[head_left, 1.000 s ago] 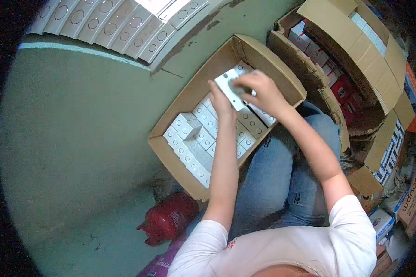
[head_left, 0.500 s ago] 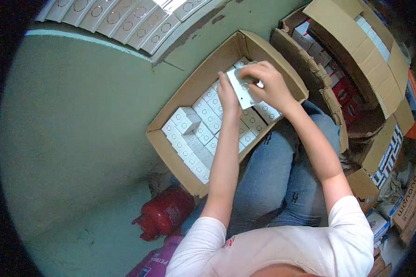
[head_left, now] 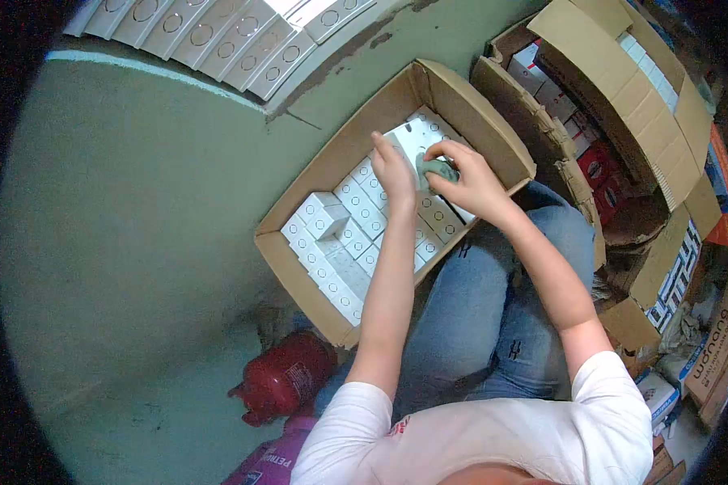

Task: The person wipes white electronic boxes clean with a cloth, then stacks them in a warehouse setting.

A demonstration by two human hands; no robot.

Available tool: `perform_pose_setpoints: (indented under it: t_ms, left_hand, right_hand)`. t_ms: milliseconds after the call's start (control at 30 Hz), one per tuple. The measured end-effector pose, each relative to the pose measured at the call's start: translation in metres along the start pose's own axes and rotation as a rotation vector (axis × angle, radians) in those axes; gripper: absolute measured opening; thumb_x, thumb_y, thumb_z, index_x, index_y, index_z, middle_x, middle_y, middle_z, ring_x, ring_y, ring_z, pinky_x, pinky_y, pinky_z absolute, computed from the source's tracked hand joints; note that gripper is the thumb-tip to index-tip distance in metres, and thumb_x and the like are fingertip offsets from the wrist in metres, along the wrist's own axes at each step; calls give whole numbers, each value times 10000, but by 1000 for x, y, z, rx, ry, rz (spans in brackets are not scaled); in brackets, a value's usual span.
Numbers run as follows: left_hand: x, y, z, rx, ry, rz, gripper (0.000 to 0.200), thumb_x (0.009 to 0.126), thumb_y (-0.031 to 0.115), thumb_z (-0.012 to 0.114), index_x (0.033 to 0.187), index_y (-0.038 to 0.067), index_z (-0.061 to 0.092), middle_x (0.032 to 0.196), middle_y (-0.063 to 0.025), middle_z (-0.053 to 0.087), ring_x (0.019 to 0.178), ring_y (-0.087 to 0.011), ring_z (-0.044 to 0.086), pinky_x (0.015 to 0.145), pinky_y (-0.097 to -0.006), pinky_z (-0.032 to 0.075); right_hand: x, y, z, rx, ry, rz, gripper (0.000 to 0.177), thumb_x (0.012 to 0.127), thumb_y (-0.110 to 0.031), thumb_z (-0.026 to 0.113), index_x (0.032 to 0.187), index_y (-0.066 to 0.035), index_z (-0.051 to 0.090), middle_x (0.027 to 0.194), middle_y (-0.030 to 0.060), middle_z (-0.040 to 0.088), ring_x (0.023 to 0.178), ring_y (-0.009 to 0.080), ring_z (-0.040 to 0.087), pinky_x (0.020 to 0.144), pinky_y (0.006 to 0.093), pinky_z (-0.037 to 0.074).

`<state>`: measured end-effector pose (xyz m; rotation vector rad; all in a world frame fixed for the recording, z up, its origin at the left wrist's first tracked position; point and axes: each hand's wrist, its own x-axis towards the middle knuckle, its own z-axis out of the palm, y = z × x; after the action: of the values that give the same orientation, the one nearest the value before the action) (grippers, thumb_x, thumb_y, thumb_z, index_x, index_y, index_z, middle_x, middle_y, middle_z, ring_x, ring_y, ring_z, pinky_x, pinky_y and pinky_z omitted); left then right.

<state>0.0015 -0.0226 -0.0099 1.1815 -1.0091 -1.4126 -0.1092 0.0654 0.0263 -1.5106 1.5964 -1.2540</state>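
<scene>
A cardboard box (head_left: 299, 284) holds rows of small white boxes (head_left: 364, 194) with round outlines on them. Over its upper part, a white piece (head_left: 411, 137) with small marks on its face is held between my hands. My left hand (head_left: 394, 171) lies against the left edge of this piece, its fingers extended. My right hand (head_left: 467, 178) pinches a grey-green cloth (head_left: 438, 168) against the face of the white piece. One white box (head_left: 328, 222) stands higher than its neighbours at the left of the carton.
Another open carton (head_left: 615, 89) with white and red boxes stands at the right. A red gas cylinder (head_left: 287, 376) and a purple bag (head_left: 271, 461) lie below the box. White panels (head_left: 218, 36) line a ledge on the green wall (head_left: 162, 178).
The white piece has turned and tipped between my hands. My right hand has moved slightly down with the cloth, which now shows more clearly; my left hand has shifted a little left.
</scene>
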Motion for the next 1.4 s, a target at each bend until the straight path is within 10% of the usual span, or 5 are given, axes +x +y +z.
perform_pose_setpoints:
  t_ms: [333,467,700,1167,1400]
  left_hand:
    - [-22,7,6,170,-385,243,689,1010,544,145,1062,9,576,1017,-102,640,970,-176,541,897,-315,384]
    - [-16,14,9,726,-124,894,449,1038,367,308,1161,18,560,1152,-105,604,1167,-186,467,951,-341,377]
    - [-11,21,2,-447,-488,-212,599,1006,503,326,1402,53,349,1269,-114,540,1183,-209,526,934,-370,473]
    - [-8,20,2,-364,-478,-177,502,941,370,563,1359,118,441,1246,-52,561,1038,-172,596,810,-317,516]
    - [-5,18,6,-110,-423,29,393,926,254,610,1232,11,563,1110,-87,631,968,-135,607,807,-268,494]
  right_hand:
    - [13,11,-9,35,217,227,689,722,-399,764,1210,35,543,1114,227,630,1036,319,625,895,375,477]
    - [18,29,-12,313,245,377,647,775,-361,737,1227,54,535,1064,181,663,982,265,643,867,348,491]
    - [13,21,-3,161,182,1,570,947,-252,516,1386,75,357,1360,255,394,1293,320,391,1098,380,276]
    - [10,-3,-19,-406,198,-523,481,690,32,663,1155,-69,593,1138,104,606,1055,312,561,895,387,492]
    - [14,11,-11,-666,431,-327,269,721,10,584,982,-45,624,1147,134,565,1092,338,535,888,411,493]
